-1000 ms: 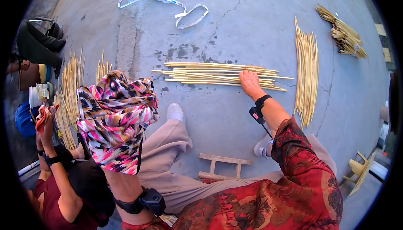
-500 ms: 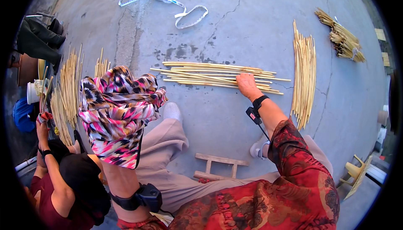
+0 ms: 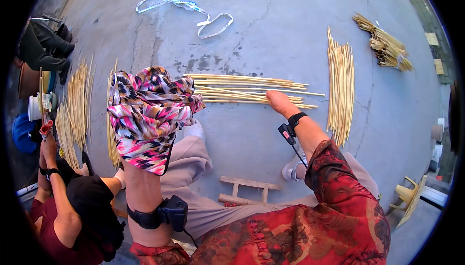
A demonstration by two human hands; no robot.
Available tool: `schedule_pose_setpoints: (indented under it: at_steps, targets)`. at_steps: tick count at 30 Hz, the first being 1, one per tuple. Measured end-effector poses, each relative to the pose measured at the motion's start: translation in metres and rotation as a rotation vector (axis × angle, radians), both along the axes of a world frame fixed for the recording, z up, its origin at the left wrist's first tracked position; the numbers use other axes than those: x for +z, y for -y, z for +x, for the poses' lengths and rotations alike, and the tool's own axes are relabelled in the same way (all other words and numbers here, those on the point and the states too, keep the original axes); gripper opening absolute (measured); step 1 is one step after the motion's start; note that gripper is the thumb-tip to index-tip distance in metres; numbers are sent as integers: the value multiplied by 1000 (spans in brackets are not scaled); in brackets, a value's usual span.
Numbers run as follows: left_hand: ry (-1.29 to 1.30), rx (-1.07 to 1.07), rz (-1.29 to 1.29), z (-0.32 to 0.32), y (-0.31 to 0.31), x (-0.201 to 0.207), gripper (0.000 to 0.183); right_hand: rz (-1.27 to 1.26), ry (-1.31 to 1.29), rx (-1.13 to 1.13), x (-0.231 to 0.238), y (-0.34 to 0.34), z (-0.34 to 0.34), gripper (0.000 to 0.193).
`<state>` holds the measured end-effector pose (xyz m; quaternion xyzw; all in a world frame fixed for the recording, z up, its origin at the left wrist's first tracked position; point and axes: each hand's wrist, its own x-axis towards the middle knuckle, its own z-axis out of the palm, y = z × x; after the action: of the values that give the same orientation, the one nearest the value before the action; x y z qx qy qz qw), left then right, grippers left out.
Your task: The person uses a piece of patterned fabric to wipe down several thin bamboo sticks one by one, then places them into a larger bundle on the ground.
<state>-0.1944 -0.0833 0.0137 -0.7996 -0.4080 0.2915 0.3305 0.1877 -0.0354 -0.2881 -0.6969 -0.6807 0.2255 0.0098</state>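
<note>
A row of pale yellow reed stalks point(image 3: 244, 82) lies crosswise on the concrete in front of me. My right hand point(image 3: 279, 102), closed with fingers curled down, grips stalks near the right end of this row; its fingertips are hidden beneath it. A bunched cloth point(image 3: 150, 115) patterned in pink, black, white and brown covers my left hand completely, so its fingers do not show. That cloth overlaps the left ends of the stalks. Straps and small black devices sit on my left forearm point(image 3: 143, 187) and right wrist.
Upright reed piles lie at right point(image 3: 340, 88) and left point(image 3: 77, 105); a tied bundle point(image 3: 385, 42) is at far right. A tape measure point(image 3: 193, 8) curls ahead. A wooden frame point(image 3: 249, 187) lies between my feet. Another person point(image 3: 72, 207) sits at left, hands on a red thing.
My cloth-covered left hand has moved right, over the stalks' left ends. My right hand stays closed at their right end, slightly further left in view. The head view has shifted a little.
</note>
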Motion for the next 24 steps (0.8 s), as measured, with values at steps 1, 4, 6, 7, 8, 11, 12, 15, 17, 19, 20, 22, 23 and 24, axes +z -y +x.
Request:
schedule_pose_setpoints:
  at_steps: [1,4,6,7,8,11,12,15,17,19,20,22,23,24]
  targets:
    - [-77,8,-1,3,-3,-2,43,-40,10,12,-1,6,2,17]
    - [-70,229,-109,4,1,0,43,-34,27,41,4,9,-17,16]
    - [-171,171,-42,1,4,-4,42,32,50,11,2,9,-19,14]
    - [-211,143,-9,1,3,-4,42,25,49,6,1,8,-19,14]
    - [-241,123,17,1,2,-4,42,76,85,23,0,5,-19,14]
    - [-309,100,57,-3,2,-3,42,129,137,50,-2,-2,-20,14]
    - [-323,98,70,-3,2,-4,42,102,161,88,-1,-3,-20,14]
    - [-369,93,92,-4,2,-3,41,113,180,171,-9,-5,-16,12]
    - [-405,96,110,-5,2,2,41,154,175,216,-8,-7,-18,11]
    - [-460,111,122,-9,6,2,41,51,88,59,1,-11,-22,15]
    - [-522,117,131,-11,9,3,41,60,87,66,8,-13,-24,15]
    - [-586,92,122,-5,0,-2,41,-20,-211,-35,31,-13,-16,17]
    - [-444,97,78,0,-6,-5,40,-6,-197,-49,37,-13,-11,17]
    - [-313,111,28,8,-10,0,40,-18,-262,-55,45,-14,-8,18]
